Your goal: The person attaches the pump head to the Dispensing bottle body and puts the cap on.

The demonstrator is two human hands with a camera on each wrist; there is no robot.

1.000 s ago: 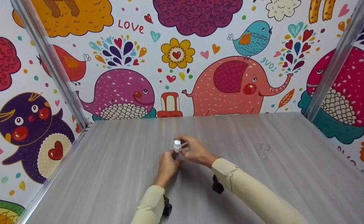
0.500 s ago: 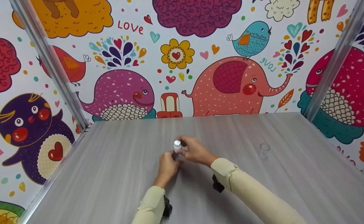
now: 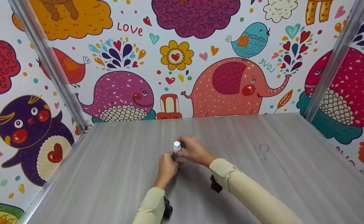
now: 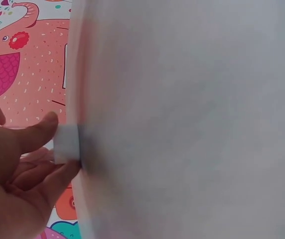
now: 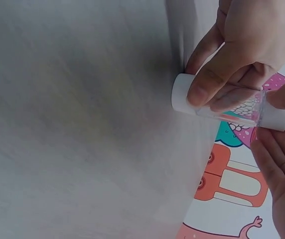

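A small clear bottle with a white base and a white top (image 3: 177, 145) stands upright on the table, between both hands. My left hand (image 3: 167, 168) grips it low down; in the left wrist view the thumb and fingers of the left hand (image 4: 28, 174) hold the white base (image 4: 67, 144). My right hand (image 3: 196, 151) is higher up, thumb and fingers on opposite sides of the upper part. In the right wrist view the see-through body (image 5: 232, 112) shows between the hands, and the right hand (image 5: 284, 174) pinches near the collar.
A clear, cup-like cap (image 3: 263, 151) stands on the grey wood-grain table (image 3: 113, 174) to the right. Cartoon-printed walls (image 3: 175, 77) with metal posts (image 3: 55, 71) enclose the table's back and sides.
The right hand's fingers have drawn in around the bottle's upper part and shifted slightly down. The left hand keeps its hold on the base, and the clear cap stays put.
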